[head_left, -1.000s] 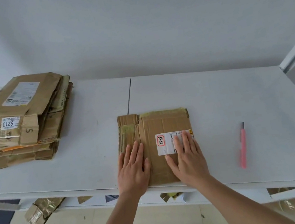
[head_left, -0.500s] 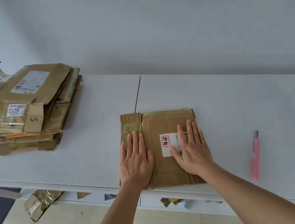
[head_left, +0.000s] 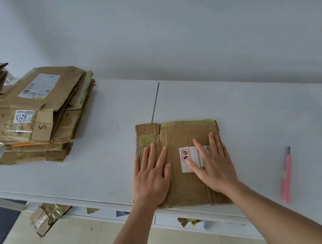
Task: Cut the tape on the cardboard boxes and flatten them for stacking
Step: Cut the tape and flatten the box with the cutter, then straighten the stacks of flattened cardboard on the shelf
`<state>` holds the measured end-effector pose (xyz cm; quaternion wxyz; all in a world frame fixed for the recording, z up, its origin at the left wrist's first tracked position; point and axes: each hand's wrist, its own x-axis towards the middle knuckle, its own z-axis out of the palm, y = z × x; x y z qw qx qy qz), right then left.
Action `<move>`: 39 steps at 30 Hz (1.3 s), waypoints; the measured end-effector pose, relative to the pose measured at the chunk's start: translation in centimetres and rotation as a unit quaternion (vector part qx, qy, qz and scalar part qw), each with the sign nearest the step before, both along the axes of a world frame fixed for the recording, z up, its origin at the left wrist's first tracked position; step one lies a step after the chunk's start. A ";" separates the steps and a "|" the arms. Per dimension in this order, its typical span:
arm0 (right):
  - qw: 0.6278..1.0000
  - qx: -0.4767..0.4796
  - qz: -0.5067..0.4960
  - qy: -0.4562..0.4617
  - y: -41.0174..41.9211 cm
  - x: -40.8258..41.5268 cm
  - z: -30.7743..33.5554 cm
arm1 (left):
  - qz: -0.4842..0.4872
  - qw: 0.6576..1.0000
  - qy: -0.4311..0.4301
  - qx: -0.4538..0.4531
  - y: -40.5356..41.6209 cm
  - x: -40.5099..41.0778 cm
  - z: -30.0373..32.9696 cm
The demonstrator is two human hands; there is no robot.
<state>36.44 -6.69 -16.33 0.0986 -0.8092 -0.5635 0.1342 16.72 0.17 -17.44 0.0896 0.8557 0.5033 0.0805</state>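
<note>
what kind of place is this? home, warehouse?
Probably a packing or recycling workstation, not clearly a home: a plain white worktable against a bare wall, a stack of flattened cardboard boxes at its left end, a pink utility knife, and cardboard scraps on the tiled floor.

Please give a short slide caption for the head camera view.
Both hands, left and right, press a flattened box on the white table.
</note>
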 end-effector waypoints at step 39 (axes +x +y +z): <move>0.619 0.232 -0.348 0.665 5.5 -17.8 13.1 | 0.319 0.625 -0.596 -0.390 6.4 -17.5 15.7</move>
